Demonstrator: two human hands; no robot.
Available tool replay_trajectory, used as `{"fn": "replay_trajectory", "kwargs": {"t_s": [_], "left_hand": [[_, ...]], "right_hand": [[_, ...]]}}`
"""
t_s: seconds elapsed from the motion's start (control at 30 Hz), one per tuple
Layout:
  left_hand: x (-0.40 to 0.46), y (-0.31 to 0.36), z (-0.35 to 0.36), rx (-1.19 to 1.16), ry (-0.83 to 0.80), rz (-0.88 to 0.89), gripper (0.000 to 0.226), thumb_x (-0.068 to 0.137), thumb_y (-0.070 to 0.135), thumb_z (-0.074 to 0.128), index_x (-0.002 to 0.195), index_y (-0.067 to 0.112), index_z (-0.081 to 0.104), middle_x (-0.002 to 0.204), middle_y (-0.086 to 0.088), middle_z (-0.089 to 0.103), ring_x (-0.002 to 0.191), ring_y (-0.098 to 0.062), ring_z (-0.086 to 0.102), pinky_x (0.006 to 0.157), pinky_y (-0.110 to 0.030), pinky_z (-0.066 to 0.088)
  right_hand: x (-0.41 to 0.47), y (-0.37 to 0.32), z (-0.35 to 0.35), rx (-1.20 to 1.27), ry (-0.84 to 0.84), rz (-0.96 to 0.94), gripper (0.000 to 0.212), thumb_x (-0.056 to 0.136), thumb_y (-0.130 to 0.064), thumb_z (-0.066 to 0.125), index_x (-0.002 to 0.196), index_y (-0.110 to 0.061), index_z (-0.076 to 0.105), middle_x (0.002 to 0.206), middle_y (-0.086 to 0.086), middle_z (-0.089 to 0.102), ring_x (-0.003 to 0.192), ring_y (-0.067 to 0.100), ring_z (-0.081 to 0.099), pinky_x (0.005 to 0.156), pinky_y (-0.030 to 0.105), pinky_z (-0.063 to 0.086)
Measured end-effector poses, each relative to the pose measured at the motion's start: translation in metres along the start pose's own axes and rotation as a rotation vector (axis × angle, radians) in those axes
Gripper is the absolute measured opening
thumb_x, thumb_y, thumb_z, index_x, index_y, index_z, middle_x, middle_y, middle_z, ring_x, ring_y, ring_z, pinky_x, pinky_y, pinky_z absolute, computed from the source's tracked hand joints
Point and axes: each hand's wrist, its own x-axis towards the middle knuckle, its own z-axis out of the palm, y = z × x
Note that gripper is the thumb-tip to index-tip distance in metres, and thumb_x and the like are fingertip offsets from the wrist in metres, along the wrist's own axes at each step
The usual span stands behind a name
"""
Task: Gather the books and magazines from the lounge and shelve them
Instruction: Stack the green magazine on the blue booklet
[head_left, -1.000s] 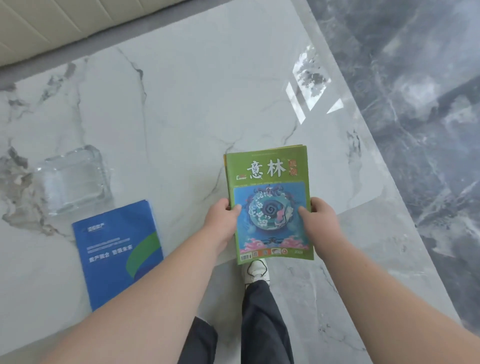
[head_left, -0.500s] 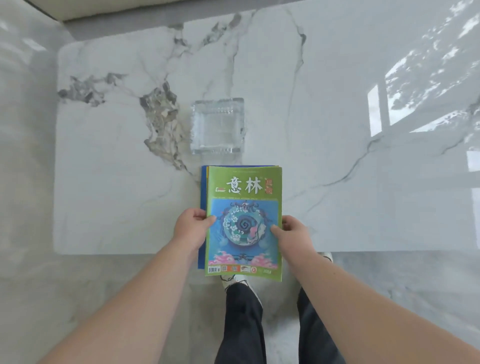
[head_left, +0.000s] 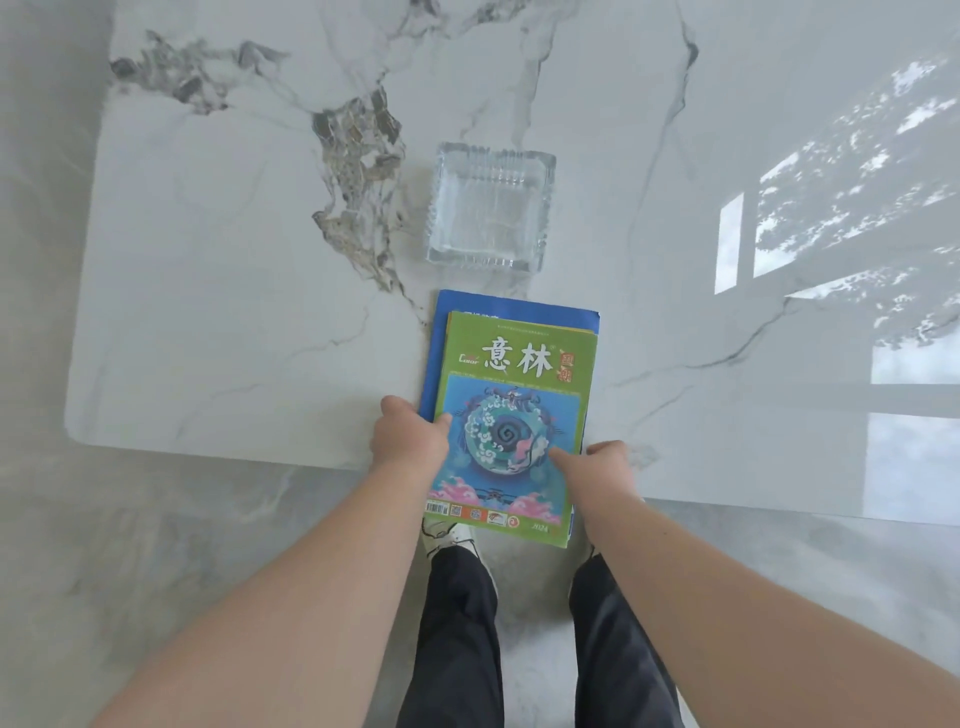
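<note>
A green magazine (head_left: 519, 364) with a round blue picture lies on top of a blue booklet (head_left: 514, 306), whose top and left edges stick out from under it. The stack sits at the front edge of the white marble table (head_left: 234, 312) and overhangs it toward me. My left hand (head_left: 408, 434) grips the stack's left edge, thumb on the green cover. My right hand (head_left: 597, 460) holds the right edge, thumb pressed on the cover picture.
A square clear glass ashtray (head_left: 491, 208) stands on the table just beyond the stack. My legs in dark trousers and white shoes (head_left: 447, 535) are below the table edge on the grey marble floor (head_left: 156, 571).
The green magazine moved left across the table and now rests on the blue booklet. The view shifted so the ashtray sits directly behind the stack. Both hands stayed on the magazine's sides.
</note>
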Motion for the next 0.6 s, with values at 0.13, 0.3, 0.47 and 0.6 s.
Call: {"fn": "replay_trajectory", "kwargs": {"t_s": [0.13, 0.3, 0.47, 0.6], "left_hand": [[0.007, -0.005, -0.007, -0.155, -0.179, 0.024, 0.043, 0.086, 0.029, 0.069, 0.119, 0.003, 0.058, 0.117, -0.012, 0.067, 0.104, -0.033, 0.065, 0.090, -0.041, 0.052], [-0.023, 0.002, -0.045, -0.466, -0.296, -0.001, 0.035, 0.094, 0.016, 0.061, 0.126, 0.005, 0.053, 0.124, -0.015, 0.065, 0.104, -0.030, 0.066, 0.091, -0.045, 0.054], [-0.102, 0.005, -0.142, -0.641, -0.284, 0.083, 0.031, 0.094, 0.019, 0.061, 0.122, 0.008, 0.055, 0.120, -0.012, 0.069, 0.104, -0.032, 0.069, 0.092, -0.054, 0.054], [-0.197, 0.010, -0.257, -0.821, -0.176, 0.216, 0.021, 0.096, 0.013, 0.058, 0.115, 0.005, 0.057, 0.113, -0.011, 0.072, 0.099, -0.029, 0.070, 0.092, -0.053, 0.054]], "right_hand": [[-0.004, -0.001, 0.004, 0.058, -0.132, -0.047, 0.028, 0.083, -0.011, 0.065, 0.110, -0.011, 0.064, 0.098, 0.008, 0.073, 0.088, 0.030, 0.072, 0.082, 0.048, 0.060], [-0.036, -0.010, -0.012, 0.201, -0.267, -0.147, 0.023, 0.089, -0.005, 0.061, 0.105, -0.021, 0.063, 0.096, 0.005, 0.075, 0.084, 0.028, 0.074, 0.078, 0.049, 0.061], [-0.134, -0.044, -0.038, 0.223, -0.356, -0.333, 0.021, 0.092, -0.006, 0.059, 0.104, -0.023, 0.061, 0.096, 0.002, 0.075, 0.081, 0.025, 0.076, 0.074, 0.046, 0.062], [-0.256, -0.095, -0.067, 0.194, -0.511, -0.515, 0.025, 0.091, -0.003, 0.060, 0.110, -0.019, 0.063, 0.103, 0.006, 0.077, 0.088, 0.027, 0.076, 0.078, 0.047, 0.062]]}}
